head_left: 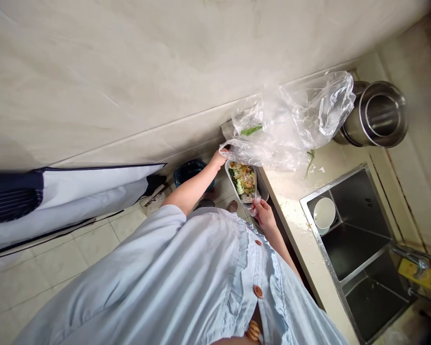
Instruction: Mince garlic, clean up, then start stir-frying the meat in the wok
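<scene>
Head view: left hand [221,158] holds one clear bag [290,124] overhanging the worktop's [286,194] wall-side corner; right hand [265,214] pinches film [257,197] at one bin [231,181] of scraps [242,179], beside the front edge; one bowl [324,212] sits in the two-basin sink [366,251].

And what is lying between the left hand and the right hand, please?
In the head view, a bin with vegetable scraps inside lies between the left hand and the right hand.
</scene>
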`<move>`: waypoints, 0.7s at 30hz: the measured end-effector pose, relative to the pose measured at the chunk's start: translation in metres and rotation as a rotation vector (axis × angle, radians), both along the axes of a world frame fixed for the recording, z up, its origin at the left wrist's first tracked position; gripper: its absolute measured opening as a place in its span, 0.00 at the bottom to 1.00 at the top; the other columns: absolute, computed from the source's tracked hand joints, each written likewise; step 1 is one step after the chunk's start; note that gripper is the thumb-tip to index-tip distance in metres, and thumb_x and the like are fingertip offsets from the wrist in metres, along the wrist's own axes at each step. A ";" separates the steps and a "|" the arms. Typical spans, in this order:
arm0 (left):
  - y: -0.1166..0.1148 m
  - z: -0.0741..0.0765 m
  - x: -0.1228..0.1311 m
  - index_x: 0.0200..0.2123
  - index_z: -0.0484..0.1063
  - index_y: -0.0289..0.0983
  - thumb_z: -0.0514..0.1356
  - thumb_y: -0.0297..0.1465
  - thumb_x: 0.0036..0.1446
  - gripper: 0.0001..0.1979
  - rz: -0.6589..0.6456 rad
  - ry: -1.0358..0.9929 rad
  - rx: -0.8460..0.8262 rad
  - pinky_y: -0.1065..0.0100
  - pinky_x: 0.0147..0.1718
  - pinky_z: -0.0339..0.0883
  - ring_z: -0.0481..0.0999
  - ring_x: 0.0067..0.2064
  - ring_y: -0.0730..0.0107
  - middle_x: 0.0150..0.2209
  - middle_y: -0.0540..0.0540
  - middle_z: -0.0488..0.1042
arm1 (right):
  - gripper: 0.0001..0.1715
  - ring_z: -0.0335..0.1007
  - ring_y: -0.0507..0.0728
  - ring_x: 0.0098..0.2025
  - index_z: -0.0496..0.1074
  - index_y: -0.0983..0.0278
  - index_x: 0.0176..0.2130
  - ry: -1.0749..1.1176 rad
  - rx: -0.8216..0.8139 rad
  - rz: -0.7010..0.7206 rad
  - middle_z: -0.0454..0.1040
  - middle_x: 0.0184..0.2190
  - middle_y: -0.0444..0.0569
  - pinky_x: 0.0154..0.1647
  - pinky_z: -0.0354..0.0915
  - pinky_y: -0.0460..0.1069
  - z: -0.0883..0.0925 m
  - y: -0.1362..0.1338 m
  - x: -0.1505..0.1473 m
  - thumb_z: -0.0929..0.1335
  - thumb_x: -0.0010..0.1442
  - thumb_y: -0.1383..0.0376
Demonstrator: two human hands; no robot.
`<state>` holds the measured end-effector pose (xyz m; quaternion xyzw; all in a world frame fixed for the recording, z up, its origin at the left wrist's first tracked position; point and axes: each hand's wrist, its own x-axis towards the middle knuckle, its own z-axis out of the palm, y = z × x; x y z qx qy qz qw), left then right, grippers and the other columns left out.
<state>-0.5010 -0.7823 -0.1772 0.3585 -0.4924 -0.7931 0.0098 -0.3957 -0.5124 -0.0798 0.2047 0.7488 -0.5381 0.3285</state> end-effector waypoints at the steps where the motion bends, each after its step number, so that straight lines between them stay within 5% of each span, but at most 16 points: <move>1: 0.001 0.001 0.003 0.20 0.68 0.36 0.65 0.16 0.46 0.12 -0.010 -0.002 -0.047 0.60 0.49 0.65 0.74 0.39 0.63 0.23 0.50 0.71 | 0.28 0.57 0.50 0.20 0.64 0.60 0.29 0.008 0.047 0.015 0.66 0.19 0.39 0.21 0.53 0.46 -0.002 0.001 0.001 0.72 0.42 0.43; 7: 0.001 0.005 0.018 0.23 0.67 0.39 0.63 0.19 0.49 0.11 -0.072 0.123 -0.281 0.67 0.51 0.62 0.73 0.49 0.61 0.30 0.48 0.72 | 0.21 0.56 0.51 0.19 0.60 0.58 0.26 0.038 0.241 0.047 0.59 0.14 0.37 0.21 0.49 0.46 -0.023 0.008 0.004 0.75 0.41 0.58; 13: 0.003 0.000 0.020 0.24 0.67 0.40 0.64 0.23 0.51 0.10 -0.063 0.132 -0.368 0.67 0.50 0.64 0.72 0.53 0.57 0.33 0.45 0.74 | 0.25 0.58 0.53 0.23 0.58 0.57 0.23 0.082 0.382 0.066 0.55 0.14 0.37 0.24 0.48 0.47 -0.035 0.006 0.005 0.76 0.36 0.71; 21: -0.005 -0.010 0.019 0.24 0.69 0.40 0.62 0.24 0.53 0.08 -0.132 0.119 -0.362 0.68 0.49 0.65 0.74 0.50 0.61 0.33 0.46 0.75 | 0.17 0.56 0.48 0.16 0.64 0.61 0.28 -0.289 0.002 -0.336 0.65 0.17 0.39 0.13 0.50 0.44 -0.019 0.002 0.011 0.76 0.46 0.66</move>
